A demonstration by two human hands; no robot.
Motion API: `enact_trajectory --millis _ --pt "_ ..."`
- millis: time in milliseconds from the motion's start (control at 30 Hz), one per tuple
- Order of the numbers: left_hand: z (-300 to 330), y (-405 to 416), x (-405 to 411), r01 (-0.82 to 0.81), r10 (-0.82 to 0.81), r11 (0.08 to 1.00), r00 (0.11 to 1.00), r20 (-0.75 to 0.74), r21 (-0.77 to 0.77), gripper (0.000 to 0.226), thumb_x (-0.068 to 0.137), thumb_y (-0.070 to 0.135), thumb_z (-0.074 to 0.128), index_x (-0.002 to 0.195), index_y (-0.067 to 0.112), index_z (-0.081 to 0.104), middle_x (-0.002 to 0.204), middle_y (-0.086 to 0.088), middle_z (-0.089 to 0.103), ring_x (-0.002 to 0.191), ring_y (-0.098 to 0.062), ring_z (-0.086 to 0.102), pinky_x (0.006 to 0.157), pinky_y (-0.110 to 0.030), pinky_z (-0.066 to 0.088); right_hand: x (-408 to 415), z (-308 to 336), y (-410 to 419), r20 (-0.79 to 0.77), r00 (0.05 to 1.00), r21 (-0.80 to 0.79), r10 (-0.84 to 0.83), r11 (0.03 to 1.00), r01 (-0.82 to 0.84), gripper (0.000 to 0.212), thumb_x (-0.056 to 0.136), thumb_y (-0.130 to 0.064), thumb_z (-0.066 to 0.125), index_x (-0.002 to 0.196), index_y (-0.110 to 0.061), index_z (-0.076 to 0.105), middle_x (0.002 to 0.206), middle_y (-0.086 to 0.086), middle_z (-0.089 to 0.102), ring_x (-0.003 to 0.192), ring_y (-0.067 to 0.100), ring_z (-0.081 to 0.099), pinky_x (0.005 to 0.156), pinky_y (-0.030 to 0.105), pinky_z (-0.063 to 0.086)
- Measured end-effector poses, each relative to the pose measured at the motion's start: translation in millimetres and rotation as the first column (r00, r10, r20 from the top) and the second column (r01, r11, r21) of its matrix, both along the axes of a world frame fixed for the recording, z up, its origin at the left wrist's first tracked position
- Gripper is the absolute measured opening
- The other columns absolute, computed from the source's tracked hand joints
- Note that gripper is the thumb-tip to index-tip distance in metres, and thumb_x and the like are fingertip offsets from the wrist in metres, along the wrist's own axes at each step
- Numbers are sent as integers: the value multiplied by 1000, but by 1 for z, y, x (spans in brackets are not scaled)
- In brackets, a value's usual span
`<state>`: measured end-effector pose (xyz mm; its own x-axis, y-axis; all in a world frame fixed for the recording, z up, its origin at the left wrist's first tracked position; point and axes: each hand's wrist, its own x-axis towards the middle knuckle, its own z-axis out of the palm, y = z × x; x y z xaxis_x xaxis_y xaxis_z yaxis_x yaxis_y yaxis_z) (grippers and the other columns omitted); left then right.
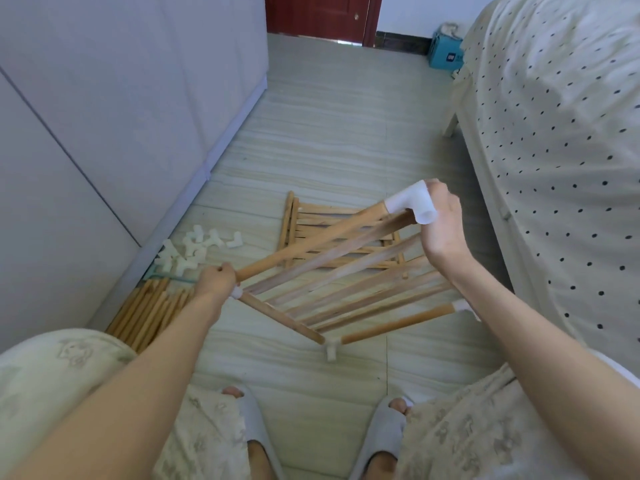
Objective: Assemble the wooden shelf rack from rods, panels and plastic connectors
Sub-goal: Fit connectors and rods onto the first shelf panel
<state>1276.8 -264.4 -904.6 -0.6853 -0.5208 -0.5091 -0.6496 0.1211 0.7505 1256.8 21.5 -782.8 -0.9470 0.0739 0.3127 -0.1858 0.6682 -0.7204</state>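
Note:
I hold a partly built shelf frame above the floor: a slatted wooden panel (349, 285) edged by round rods and white plastic connectors. My left hand (216, 282) grips the near-left corner, where a long rod (311, 242) meets a connector (236, 292). My right hand (441, 220) holds the white corner connector (414, 201) at that rod's far end. Another connector (331, 351) hangs at the frame's nearest corner, and one more (462, 305) shows under my right forearm.
A second slatted panel (301, 220) lies on the tiled floor behind the frame. Loose white connectors (194, 249) are heaped by the wardrobe (104, 116) at left, with a bundle of spare rods (149, 310) beside them. A bed with a dotted cover (554, 150) stands on the right.

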Motion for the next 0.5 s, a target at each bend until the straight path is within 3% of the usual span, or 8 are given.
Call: enact_trajectory --millis 67,133,167,233,300,400,500 --pt "7 8 2 208 -201 967 978 62 -147 37 99 22 37 76 4 57 87 -15 63 85 -28 52 74 -33 40 -2 1 -3 48 999 -12 8 1000 -8 33 81 -27 24 84 -4 47 81 0 47 80 23 43 56 17 31" --pt "24 21 4 389 -405 878 914 -2 -278 33 100 25 36 82 12 61 105 -12 64 95 -26 56 82 -33 41 -3 2 -12 99 995 -68 -3 998 10 25 92 -24 27 73 -15 41 75 -4 45 81 23 42 62 22 33" --pt "38 29 5 431 -476 856 872 -112 -285 31 100 28 37 90 17 64 109 -5 64 98 -20 56 84 -31 41 -3 2 -19 119 993 -87 -2 996 13 28 94 -25 26 69 -18 38 73 -4 45 80 25 43 66 28 33" --pt "75 46 11 499 -514 853 757 -403 -151 28 99 39 37 99 28 62 112 9 63 103 -8 58 90 -27 43 -4 3 -35 158 987 -64 6 998 4 30 89 -36 22 70 -20 39 77 -1 50 82 27 45 72 33 34" --pt "109 57 19 607 -531 792 630 -567 -68 32 92 54 36 105 36 59 113 16 63 105 0 59 93 -25 45 -5 3 -47 178 984 16 13 1000 -16 33 92 -40 20 79 -18 42 87 6 55 87 30 49 76 37 36" --pt "133 57 25 718 -693 669 508 -511 -193 49 81 69 40 119 41 51 121 20 56 110 10 52 90 -14 41 -3 -2 -61 132 986 75 99 991 -109 35 99 -36 18 75 -23 40 93 3 50 84 26 47 75 34 30" --pt "138 56 21 748 -809 578 474 -348 -326 57 82 55 55 131 32 40 122 16 50 110 2 49 88 -15 40 -3 -3 -73 165 964 88 207 971 -224 37 100 -35 16 74 -27 42 97 0 45 87 20 44 79 32 29"
